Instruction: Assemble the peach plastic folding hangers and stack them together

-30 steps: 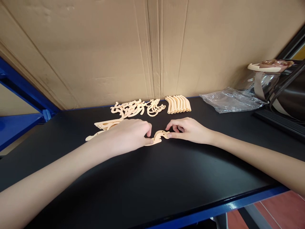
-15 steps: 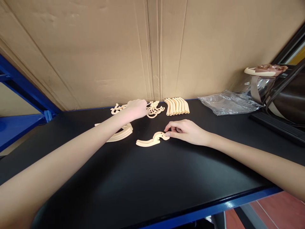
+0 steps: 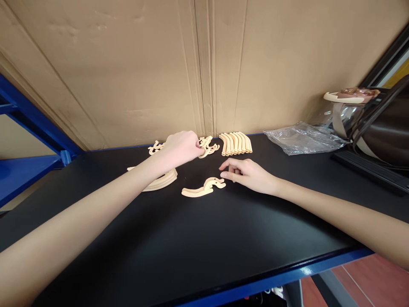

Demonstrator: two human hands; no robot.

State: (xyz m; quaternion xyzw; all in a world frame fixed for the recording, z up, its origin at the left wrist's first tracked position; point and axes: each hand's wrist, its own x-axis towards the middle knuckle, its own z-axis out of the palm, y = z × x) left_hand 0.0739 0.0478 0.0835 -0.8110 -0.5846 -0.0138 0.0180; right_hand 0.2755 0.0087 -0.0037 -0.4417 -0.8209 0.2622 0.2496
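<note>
My left hand (image 3: 183, 147) reaches to the back of the table, over a pile of small cream curved plastic pieces (image 3: 211, 149). Its fingers are pinched at the pile's left side, on what looks like one of these pieces; the fingertips are partly hidden. My right hand (image 3: 244, 174) hovers with thumb and fingers apart and nothing between them. Just left of it lies a cream S-shaped plastic assembly (image 3: 198, 192) with small holes at its right end. Beneath my left forearm, partly covered, sits a stack of longer curved cream pieces (image 3: 162, 181).
A neat row of curved cream pieces (image 3: 235, 143) lies at the back. More small pieces (image 3: 155, 147) sit left of my left hand. A clear plastic bag (image 3: 303, 138) and a dark brown bag (image 3: 386, 123) are at the right. Cardboard (image 3: 128, 64) walls the back.
My right thumb and fingers have come off the S-shaped assembly, which stays on the table. My left hand stays at the pile, with its fingers slightly shifted.
</note>
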